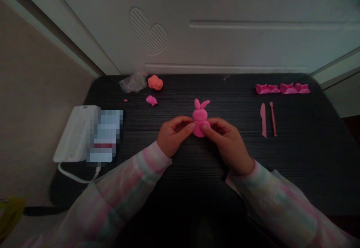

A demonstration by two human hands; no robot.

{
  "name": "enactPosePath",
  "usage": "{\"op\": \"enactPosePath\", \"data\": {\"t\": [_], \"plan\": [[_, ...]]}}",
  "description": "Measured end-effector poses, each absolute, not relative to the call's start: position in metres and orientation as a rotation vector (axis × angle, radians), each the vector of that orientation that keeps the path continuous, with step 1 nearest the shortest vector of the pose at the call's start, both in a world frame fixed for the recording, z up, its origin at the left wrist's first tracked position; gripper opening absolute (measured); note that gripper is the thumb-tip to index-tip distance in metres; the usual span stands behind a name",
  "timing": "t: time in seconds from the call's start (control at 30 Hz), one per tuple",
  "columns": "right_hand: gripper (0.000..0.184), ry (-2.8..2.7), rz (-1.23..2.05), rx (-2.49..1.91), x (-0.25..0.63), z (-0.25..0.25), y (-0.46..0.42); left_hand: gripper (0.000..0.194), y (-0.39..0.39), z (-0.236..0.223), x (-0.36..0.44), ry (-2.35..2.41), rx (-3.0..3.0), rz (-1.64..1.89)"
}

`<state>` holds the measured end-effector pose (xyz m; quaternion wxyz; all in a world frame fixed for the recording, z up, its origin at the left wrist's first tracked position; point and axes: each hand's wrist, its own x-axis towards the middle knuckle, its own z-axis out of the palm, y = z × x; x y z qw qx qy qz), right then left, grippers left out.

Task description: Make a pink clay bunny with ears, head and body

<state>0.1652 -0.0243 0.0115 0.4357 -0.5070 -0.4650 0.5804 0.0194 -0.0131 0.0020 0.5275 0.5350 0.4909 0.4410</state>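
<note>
A pink clay rabbit figure (200, 115) is held upright over the middle of the dark table. It has a round body, an oval head and two ears, the right one leaning outward. My left hand (174, 133) pinches the body's left side between thumb and fingers. From the other side my right hand (229, 141) grips it, with the thumb pressed on the front of the body. A small pink clay lump (152, 100) and an orange clay lump (155, 82) lie beyond my left hand.
Right of my hands lie a pink plastic knife (263, 120) and a thin modelling tool (273, 119). Pink moulds (282, 88) sit behind them. A crumpled clear bag (134, 82) is at the back left. On the left, a white power bank (74, 133) is cabled to a phone (105, 137).
</note>
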Motion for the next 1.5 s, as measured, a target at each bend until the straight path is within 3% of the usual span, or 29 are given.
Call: {"op": "enactPosePath", "data": {"t": [0.23, 1.3, 1.5], "plan": [[0.018, -1.306, 1.374, -1.321, 0.167, 0.011, -0.024, 0.012, -0.013, 0.003, 0.02, 1.237, 1.284, 1.015], [0.019, -1.37, 1.42, -1.33, 0.164, 0.008, -0.025, 0.025, -0.007, -0.006, 0.021, 1.034, 0.905, 1.107], [0.015, -1.343, 1.363, -1.345, 0.164, 0.011, -0.026, 0.016, -0.008, -0.007, 0.023, 0.997, 0.825, 1.157]]}}
